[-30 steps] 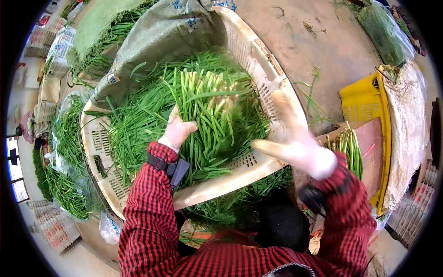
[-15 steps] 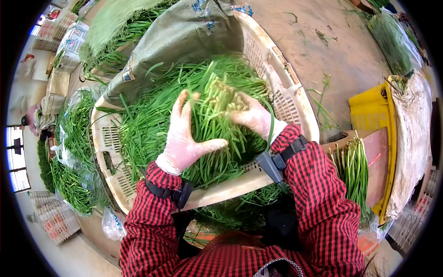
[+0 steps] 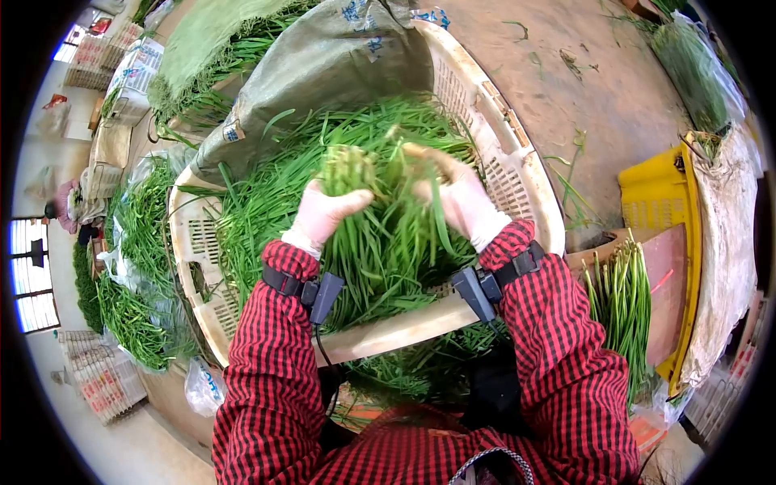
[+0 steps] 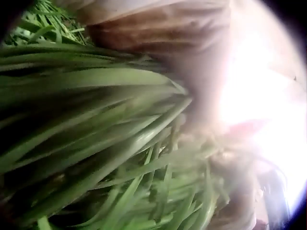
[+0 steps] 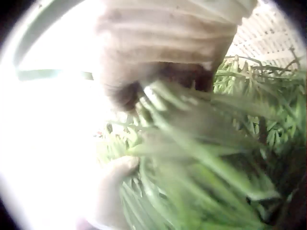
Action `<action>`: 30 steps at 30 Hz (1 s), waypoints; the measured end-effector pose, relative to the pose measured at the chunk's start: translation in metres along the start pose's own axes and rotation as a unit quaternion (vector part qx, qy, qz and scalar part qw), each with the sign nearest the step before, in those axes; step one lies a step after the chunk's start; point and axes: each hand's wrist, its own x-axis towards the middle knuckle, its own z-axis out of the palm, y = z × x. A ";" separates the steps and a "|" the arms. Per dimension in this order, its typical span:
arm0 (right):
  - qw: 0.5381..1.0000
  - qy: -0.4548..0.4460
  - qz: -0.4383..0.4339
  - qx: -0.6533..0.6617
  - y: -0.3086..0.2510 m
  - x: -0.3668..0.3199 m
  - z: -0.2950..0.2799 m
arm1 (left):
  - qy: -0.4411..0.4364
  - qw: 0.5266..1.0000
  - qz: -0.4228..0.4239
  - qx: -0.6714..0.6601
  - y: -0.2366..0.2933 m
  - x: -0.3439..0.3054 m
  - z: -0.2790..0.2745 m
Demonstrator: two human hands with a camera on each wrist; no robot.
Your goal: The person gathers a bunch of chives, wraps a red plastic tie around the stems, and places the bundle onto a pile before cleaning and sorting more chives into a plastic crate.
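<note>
My gloved left hand [image 3: 322,213] grips a bunch of garlic chives [image 3: 346,168], thumb across the front and pale cut ends upward. Long green leaves of this bunch [image 4: 81,105] fill the left wrist view. To its right, my gloved right hand [image 3: 464,202] holds a smaller clump of chives, blurred in the head view. Curled fingers [image 5: 163,52] wrap round those stalks [image 5: 168,105] in the right wrist view. Both hands are over a cream plastic basket [image 3: 388,341] heaped with loose chives [image 3: 267,194].
A grey-green woven sack [image 3: 323,77] drapes over the basket's far side. At the right, a bundle of chives [image 3: 622,299] leans by a yellow crate [image 3: 663,194]. More chives [image 3: 133,315] lie in plastic at the left. Stray leaves [image 3: 570,174] are on the floor.
The right hand has come in from the right side to the chives. The left hand opened half a second ago and now grips the bunch again. The view has shifted slightly.
</note>
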 end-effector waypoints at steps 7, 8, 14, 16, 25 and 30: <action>0.850 0.240 -0.143 -0.446 0.022 0.022 -0.013 | 0.069 0.996 0.058 -0.011 0.002 -0.035 -0.011; 0.858 0.236 -0.208 -0.406 0.024 0.026 -0.010 | 0.063 0.996 0.062 -0.009 0.001 -0.040 -0.010; 0.989 0.144 0.022 0.014 0.013 0.065 0.029 | 0.075 0.996 0.046 -0.025 -0.011 -0.045 0.001; 0.994 -0.034 0.088 0.057 -0.002 0.053 0.049 | 0.081 0.991 0.072 -0.077 -0.008 -0.048 0.013; 0.966 -0.158 -0.186 0.082 0.007 -0.010 0.171 | 0.027 0.998 0.011 -0.063 -0.023 -0.096 -0.034; 0.951 -0.204 -0.217 -0.089 -0.004 -0.014 0.175 | 0.075 0.921 0.111 -0.367 -0.059 -0.109 -0.063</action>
